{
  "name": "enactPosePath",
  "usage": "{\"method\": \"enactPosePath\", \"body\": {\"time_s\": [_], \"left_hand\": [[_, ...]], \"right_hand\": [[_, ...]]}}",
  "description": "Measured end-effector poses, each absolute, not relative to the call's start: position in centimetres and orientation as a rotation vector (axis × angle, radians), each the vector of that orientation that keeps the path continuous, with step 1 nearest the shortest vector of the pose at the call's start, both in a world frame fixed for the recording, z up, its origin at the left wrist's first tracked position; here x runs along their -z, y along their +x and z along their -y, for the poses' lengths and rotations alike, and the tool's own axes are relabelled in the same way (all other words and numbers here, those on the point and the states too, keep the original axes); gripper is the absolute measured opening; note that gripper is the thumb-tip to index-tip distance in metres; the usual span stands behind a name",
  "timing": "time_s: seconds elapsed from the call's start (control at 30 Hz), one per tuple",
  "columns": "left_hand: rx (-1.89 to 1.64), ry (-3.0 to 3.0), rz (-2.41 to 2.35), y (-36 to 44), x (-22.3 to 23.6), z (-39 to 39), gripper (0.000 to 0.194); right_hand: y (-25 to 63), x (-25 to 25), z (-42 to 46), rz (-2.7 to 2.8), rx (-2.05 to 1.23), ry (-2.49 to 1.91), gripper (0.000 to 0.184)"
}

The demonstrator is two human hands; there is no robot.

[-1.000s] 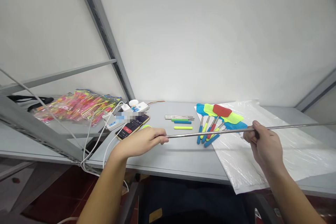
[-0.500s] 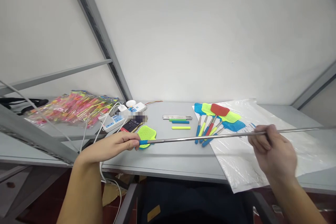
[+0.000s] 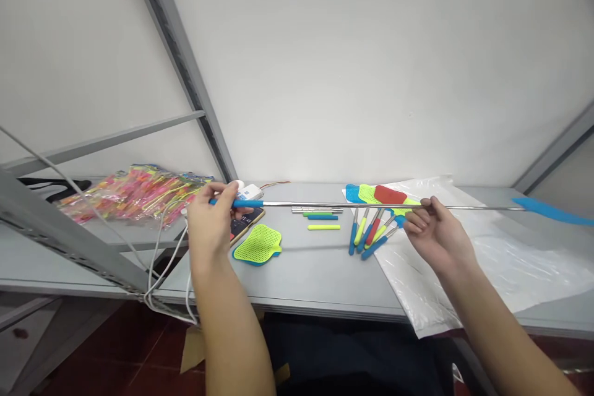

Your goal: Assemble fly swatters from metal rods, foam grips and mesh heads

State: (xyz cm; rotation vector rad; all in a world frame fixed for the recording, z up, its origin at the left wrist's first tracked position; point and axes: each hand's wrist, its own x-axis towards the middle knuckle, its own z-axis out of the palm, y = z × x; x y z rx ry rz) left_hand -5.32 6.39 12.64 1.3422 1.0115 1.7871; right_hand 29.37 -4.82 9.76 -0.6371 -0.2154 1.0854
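Observation:
My left hand [image 3: 211, 223] grips the blue handle end of a long extended fly swatter [image 3: 352, 205], held level above the table. Its thin metal rod runs right to a blue mesh head [image 3: 552, 211] at the far right. My right hand [image 3: 434, 232] pinches the rod partway along, fingers closed round it. Below the rod a loose yellow-green mesh head [image 3: 257, 244] lies on the grey table [image 3: 315, 266] over a blue one.
Several collapsed swatters [image 3: 378, 213] lie fanned on the edge of a clear plastic sheet [image 3: 510, 260]. Short rods and coloured sleeves [image 3: 320, 213] lie mid-table. A phone [image 3: 245, 223], a power strip with cables [image 3: 248, 190] and a bag of colourful items [image 3: 134, 193] sit left, behind a slanted metal frame [image 3: 185, 74].
Both hands lifted the swatter and slid it left and up; the blue head has come into view at right. The yellow-green mesh head now lies uncovered on the table.

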Motion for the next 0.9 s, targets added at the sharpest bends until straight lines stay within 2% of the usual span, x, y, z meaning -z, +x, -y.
{"method": "enactPosePath", "body": {"time_s": [0.1, 0.23, 0.4, 0.6, 0.9], "left_hand": [[-2.207, 0.769, -0.829, -1.8, -9.7, -4.2, 0.023], [-1.996, 0.395, -0.567, 0.1, -7.5, -2.2, 0.029], [-1.734, 0.228, -0.440, -0.6, -6.5, -2.0, 0.034], [-1.765, 0.094, -0.182, 1.1, -5.6, -1.8, 0.034], [-1.638, 0.041, -0.177, 3.8, -7.1, 1.6, 0.029]], "right_hand": [[28.4, -9.9, 3.6, 0.164, -0.877, -0.615, 0.025], [27.3, -9.3, 4.3, 0.122, -0.733, -0.521, 0.034], [27.3, -7.1, 6.6, 0.105, -0.797, -0.423, 0.033], [25.8, -7.6, 6.3, 0.094, -0.654, -0.401, 0.032], [17.3, -10.6, 7.4, 0.102, -0.642, -0.452, 0.037]]}}
